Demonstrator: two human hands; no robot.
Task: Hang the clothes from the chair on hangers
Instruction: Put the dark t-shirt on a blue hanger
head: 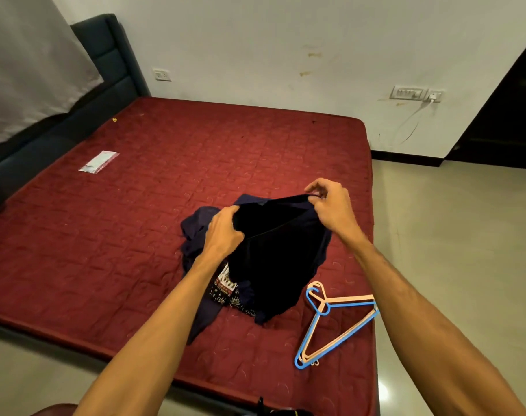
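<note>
A black garment [279,250] hangs lifted above the red mattress [129,223]. My left hand [224,232] grips its left edge, and my right hand [331,205] pinches its top edge at the right, stretching the opening between them. Under it lies a pile of dark blue clothes [195,232] with a patterned piece [225,291] showing. A blue hanger [337,328] and a pink hanger [343,301] lie stacked on the mattress to the right of the pile.
A clear plastic packet [99,162] lies on the far left of the mattress. A dark headboard [111,55] stands at the left. Tiled floor [454,235] runs along the right. A dark object [282,411] shows at the bottom edge.
</note>
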